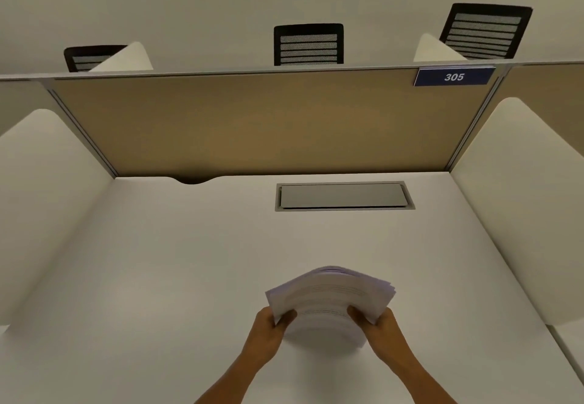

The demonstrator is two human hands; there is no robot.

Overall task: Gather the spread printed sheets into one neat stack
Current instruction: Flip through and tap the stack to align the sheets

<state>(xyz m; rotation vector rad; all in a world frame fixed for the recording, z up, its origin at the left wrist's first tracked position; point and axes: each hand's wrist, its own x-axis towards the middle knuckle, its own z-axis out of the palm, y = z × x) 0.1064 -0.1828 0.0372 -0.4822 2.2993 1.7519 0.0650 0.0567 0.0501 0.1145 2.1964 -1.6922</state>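
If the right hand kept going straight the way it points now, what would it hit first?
The right hand points forward and inward, gripping the stack of sheets, so it meets the paper at once. Past the sheets, probably bare desk, though depth is unclear.

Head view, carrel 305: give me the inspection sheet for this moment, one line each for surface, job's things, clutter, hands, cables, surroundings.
Surface: white desk, with a closed grey hatch set in near the back.
Job's things: printed sheets gathered in one bundle, edges fanned and uneven, blurred.
Clutter: nothing seen.
Hands: left hand and right hand grip the bundle's near corners, thumbs on top.
Cables: nothing seen; a cable notch at the desk's back edge.
Surroundings: tan partition with sign 305, white side dividers, three black chairs beyond.
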